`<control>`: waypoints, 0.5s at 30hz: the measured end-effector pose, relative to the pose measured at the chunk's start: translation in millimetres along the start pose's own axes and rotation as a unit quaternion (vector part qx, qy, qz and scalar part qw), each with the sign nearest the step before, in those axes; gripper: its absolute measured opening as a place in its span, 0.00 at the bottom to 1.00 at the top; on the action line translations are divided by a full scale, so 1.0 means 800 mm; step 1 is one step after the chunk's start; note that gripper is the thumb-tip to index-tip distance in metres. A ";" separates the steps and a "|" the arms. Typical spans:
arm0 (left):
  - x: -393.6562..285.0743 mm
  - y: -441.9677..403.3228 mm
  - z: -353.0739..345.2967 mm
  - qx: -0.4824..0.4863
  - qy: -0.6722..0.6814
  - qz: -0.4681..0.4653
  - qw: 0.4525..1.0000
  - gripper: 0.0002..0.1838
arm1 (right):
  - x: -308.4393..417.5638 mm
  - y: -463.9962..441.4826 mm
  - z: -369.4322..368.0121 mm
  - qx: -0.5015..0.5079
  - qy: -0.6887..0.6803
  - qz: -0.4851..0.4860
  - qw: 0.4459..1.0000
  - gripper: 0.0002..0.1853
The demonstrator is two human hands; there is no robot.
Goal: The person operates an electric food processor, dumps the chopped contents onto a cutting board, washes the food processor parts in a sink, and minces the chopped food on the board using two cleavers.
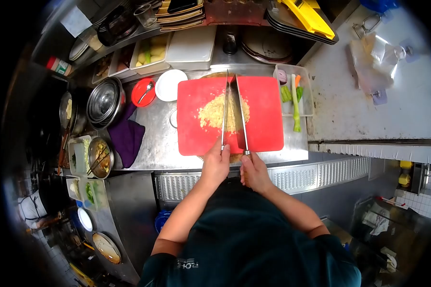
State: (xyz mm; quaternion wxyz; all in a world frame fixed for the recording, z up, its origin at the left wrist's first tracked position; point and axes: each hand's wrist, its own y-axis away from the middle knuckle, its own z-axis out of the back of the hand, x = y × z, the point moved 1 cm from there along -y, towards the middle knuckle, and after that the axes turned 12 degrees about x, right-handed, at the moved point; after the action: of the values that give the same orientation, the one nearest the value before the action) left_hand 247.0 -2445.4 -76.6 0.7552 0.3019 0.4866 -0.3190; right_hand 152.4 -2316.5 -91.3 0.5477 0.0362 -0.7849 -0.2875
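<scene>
My left hand (216,162) is closed around the handle of one knife (225,107). In my right hand (255,171) is the handle of a second knife (241,112), a broad-bladed cleaver. Both blades point away from me, nearly parallel, over a red cutting board (268,129). Finely chopped pale-yellow food (211,115), its kind unclear, is spread across the middle of the board, on both sides of the blades. Part of it is hidden behind them.
Right of the board, a clear container (308,107) holds vegetables. To the left are a white lid (170,86), a red dish (140,95) with a spoon, a purple cloth (127,138) and metal bowls (104,103). Stacked plates (268,45) and food tubs (151,53) line the back.
</scene>
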 end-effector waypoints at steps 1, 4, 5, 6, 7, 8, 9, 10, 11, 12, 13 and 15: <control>0.003 -0.001 0.002 0.012 -0.003 0.038 0.999 0.21 | -0.001 -0.004 0.002 0.000 -0.002 -0.005 1.000 0.16; -0.011 -0.008 0.007 0.035 -0.015 0.097 0.995 0.21 | 0.010 0.001 0.003 -0.003 -0.031 -0.011 0.999 0.16; -0.018 -0.004 0.008 0.030 -0.021 0.087 0.996 0.21 | 0.011 0.004 0.002 -0.003 -0.025 0.002 1.000 0.16; -0.022 0.001 0.007 0.026 -0.027 0.079 0.996 0.21 | 0.011 0.007 0.000 -0.001 -0.019 0.013 1.000 0.16; -0.010 0.002 0.002 0.022 -0.033 0.068 0.997 0.21 | 0.011 0.008 -0.001 0.000 -0.013 0.027 1.000 0.16; 0.010 -0.001 -0.005 0.017 -0.041 0.055 0.998 0.21 | 0.009 0.004 0.001 0.004 -0.009 0.012 1.000 0.15; 0.020 -0.003 -0.008 0.013 -0.050 0.039 0.998 0.21 | 0.005 -0.002 0.005 0.007 -0.004 -0.001 1.000 0.15; 0.001 -0.004 -0.001 0.028 -0.018 0.091 0.995 0.20 | 0.005 -0.006 0.007 0.009 0.001 -0.013 1.000 0.15; -0.022 -0.004 0.009 0.044 0.013 0.140 0.989 0.20 | 0.009 -0.006 0.007 0.003 -0.003 -0.002 1.000 0.15; -0.034 -0.004 0.014 0.061 0.046 0.192 0.978 0.20 | 0.013 -0.001 0.004 -0.003 -0.007 0.005 1.000 0.15; -0.028 -0.002 0.009 0.046 0.044 0.150 0.987 0.20 | 0.012 0.005 0.002 -0.006 -0.010 0.006 1.000 0.15; -0.004 0.002 -0.001 0.030 0.032 0.097 0.994 0.20 | 0.009 0.007 0.004 -0.017 0.014 0.011 1.000 0.16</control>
State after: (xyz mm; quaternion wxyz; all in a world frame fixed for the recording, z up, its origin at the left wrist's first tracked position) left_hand 246.9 -2443.5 -73.4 0.7572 0.3801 0.4693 -0.2489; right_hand 148.2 -2313.5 -83.6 0.5626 0.0219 -0.7723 -0.2941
